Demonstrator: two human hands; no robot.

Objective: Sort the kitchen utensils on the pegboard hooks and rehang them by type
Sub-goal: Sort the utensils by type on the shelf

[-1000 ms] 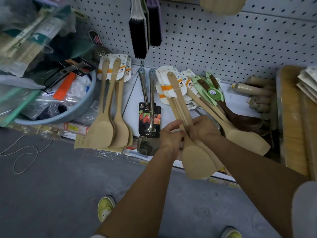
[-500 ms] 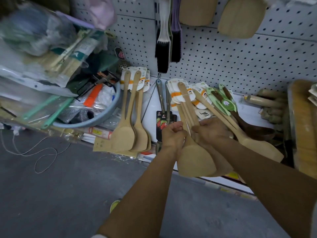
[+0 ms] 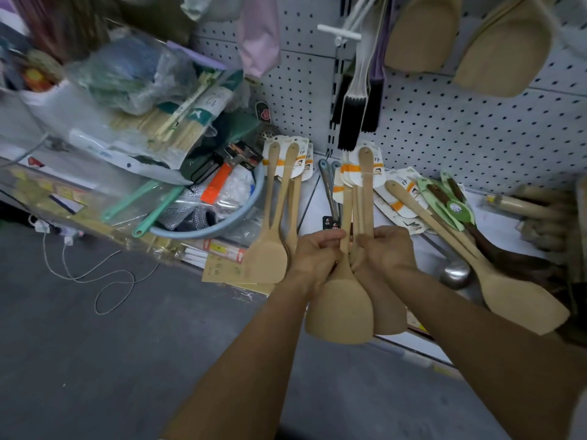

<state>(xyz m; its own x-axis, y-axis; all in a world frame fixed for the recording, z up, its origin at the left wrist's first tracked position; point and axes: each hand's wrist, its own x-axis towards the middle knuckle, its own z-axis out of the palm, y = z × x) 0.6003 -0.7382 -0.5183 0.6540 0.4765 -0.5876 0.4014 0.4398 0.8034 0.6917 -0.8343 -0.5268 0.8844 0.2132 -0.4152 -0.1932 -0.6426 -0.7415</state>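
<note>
The fingers (image 3: pixel 330 237) of the left hand (image 3: pixel 314 255) curl round the neck of a pale wooden spatula (image 3: pixel 341 300) and pinch it just above the blade; the fingers of the right hand (image 3: pixel 386 252) curl round several more pale wooden handles (image 3: pixel 365 192) beside it. Both hands meet at mid-shaft, probably so that the bunch can be squared up and carried as one kind.

The held spatulas stand nearly upright, long axes running up and down the view, blades hanging toward the person and carded handle ends pointing up at the white perforated pegboard (image 3: pixel 460 128). They are lifted in front of the white shelf (image 3: pixel 422 249), not resting on it.

Left of the hands lies a second cluster of pale wooden spatulas (image 3: pixel 270 249), blades off the shelf edge. To the right a long pale wooden spatula (image 3: pixel 514 296) slants down-right, next to dark brown wooden spoons with green cards (image 3: pixel 457 208) and a steel ladle (image 3: pixel 454 274). Black-bristled brushes (image 3: pixel 352 122) hang from the pegboard above. A grey-blue plastic basin (image 3: pixel 254 211) of packaged goods sits further left.
</note>
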